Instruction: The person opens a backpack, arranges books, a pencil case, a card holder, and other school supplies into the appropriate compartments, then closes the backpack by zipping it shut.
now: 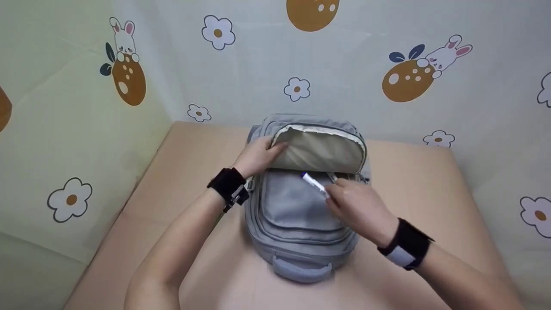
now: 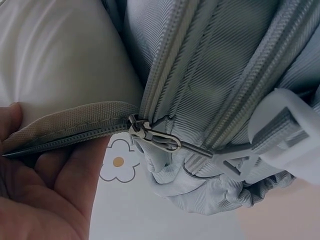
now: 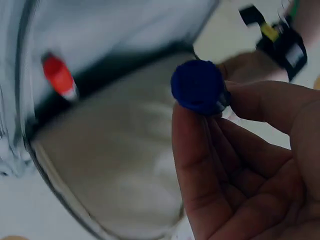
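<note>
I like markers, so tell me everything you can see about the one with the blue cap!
The marker is a slim white stick with a dark blue cap at its far end. The cap is round and looks like plastic. The right hand pinches it between thumb and fingers, tilted, with the capped end pointing at the open mouth of the grey backpack. It is above the bag's front, touching only the hand as far as can be seen. Any writing on it is too blurred to read.
</note>
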### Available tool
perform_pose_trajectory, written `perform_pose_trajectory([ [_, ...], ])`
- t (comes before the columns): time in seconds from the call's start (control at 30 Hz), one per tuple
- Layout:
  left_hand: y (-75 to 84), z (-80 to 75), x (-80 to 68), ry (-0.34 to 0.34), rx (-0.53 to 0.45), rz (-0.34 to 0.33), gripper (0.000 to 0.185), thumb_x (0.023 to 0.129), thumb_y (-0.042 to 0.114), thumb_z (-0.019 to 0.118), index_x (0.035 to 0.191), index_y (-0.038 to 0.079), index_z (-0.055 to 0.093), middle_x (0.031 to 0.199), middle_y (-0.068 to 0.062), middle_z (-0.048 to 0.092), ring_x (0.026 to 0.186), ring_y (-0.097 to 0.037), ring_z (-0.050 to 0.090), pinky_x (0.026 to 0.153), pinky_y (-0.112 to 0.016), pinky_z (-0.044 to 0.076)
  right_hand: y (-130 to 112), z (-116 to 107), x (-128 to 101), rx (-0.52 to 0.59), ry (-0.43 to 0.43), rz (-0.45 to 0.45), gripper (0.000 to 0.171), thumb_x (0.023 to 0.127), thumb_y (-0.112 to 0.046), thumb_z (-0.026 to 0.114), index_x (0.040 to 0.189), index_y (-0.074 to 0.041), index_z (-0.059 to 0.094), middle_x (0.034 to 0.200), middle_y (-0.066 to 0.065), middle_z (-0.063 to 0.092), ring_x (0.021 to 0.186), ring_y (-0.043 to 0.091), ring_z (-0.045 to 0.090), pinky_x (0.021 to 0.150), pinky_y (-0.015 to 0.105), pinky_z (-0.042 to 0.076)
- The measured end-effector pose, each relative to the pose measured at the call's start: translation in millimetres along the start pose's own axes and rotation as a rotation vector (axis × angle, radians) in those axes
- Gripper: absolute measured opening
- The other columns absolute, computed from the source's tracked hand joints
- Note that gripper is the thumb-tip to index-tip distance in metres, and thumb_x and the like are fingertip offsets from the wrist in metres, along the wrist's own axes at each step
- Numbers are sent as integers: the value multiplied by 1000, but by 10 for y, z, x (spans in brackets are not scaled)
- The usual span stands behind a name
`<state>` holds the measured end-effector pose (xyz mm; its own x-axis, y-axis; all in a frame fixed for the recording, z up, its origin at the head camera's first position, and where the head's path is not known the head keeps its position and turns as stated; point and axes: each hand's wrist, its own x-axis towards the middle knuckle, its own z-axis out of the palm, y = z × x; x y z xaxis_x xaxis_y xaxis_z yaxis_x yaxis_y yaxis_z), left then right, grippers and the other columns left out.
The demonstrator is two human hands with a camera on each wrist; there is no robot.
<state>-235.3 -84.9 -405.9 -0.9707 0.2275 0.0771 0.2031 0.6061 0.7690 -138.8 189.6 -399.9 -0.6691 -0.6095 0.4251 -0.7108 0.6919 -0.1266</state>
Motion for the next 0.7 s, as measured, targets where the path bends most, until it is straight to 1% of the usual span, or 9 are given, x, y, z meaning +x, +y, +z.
perform_pose_trajectory([
  [0.03,-3,4,-1,-1,2,1,41,104,44,58,76,17,43,65,5,41,54,-12,38,54,-31,36,-10,105,3,-20,-33,-3,5,88,-3,72,85,-6,69,73,0,57,60,17,54,51,33,46],
  [0.1,-6,10,1,-3,3,8,41,104,43,58,76,17,43,65,5,41,54,-11,37,54,-31,36,-12,278,21,-65,-65,-6,14,87,-2,70,77,-6,62,70,3,56,57,23,56,49,38,46],
  [0.13,-9,12,3,-1,9,13,40,104,43,58,77,17,43,65,5,40,54,-11,37,55,-31,36,-8,345,37,-87,-66,-6,17,86,-1,70,75,-6,59,69,5,56,57,26,57,49,41,46],
  [0.2,-5,10,2,2,13,16,40,104,43,58,77,17,43,65,5,39,54,-11,36,54,-30,35,8,448,89,-123,-59,-7,17,85,1,70,73,-4,58,68,8,56,56,29,57,48,43,47],
  [0.27,3,3,1,6,11,16,40,104,43,58,78,17,43,65,5,39,53,-11,35,54,-30,34,23,515,160,-153,-61,-5,14,84,3,69,74,-2,60,68,10,57,57,30,58,47,44,47],
  [0.37,23,-14,-2,7,-2,7,37,103,43,59,80,16,47,66,5,39,53,-11,35,54,-30,35,50,602,277,-182,-73,14,10,85,5,66,77,0,64,70,13,59,57,32,60,47,46,49],
  [0.53,46,-38,-1,2,-8,2,33,103,43,58,86,15,54,68,4,41,56,-11,37,56,-31,36,99,764,437,-228,-67,60,9,85,5,64,78,2,68,71,16,61,59,36,62,48,50,51],
  [0.7,40,-46,13,17,1,13,31,104,41,58,88,15,56,69,4,40,58,-13,37,57,-32,35,128,897,532,-302,-19,28,8,81,5,66,75,2,69,70,16,61,59,34,63,49,49,52],
])
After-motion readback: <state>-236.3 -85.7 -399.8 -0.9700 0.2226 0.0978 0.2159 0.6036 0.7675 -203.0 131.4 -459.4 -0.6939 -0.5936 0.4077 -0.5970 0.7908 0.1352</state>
